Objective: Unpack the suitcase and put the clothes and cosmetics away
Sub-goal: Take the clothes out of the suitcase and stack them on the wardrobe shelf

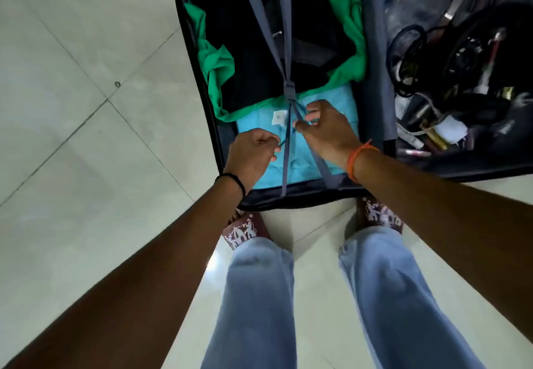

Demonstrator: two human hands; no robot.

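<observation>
Suitcase, black and soft-lined (227, 163), lies open flat on the pale tiled floor (86, 108) just ahead of the person's feet, its long axis running away from them toward the top of the view. Grey webbing straps (284, 36) cross the left compartment and meet at a grey plastic buckle (289, 91), pinning the clothes beneath. Under the straps lie a black folded garment (259, 59), a bright green garment (219, 65) bunched round its edges, and nearest the person a light blue folded garment (259, 172) with a small white label (279, 117). A grey padded divider (377, 80) separates this side from the right compartment, where a jumble of cosmetics (432, 134) and black cables (409, 51) sits under clear plastic.

Left hand (251, 155) has its fingers curled, pinching a thin strap end just beside the blue garment. Right hand (326, 132) also has its fingers curled, gripping the strap just below the buckle. An orange thread band (359, 155) circles the right wrist and a black band (233, 181) the left. Light blue jeans (259, 296) and patterned maroon slippers (242, 231) fill the lower view.
</observation>
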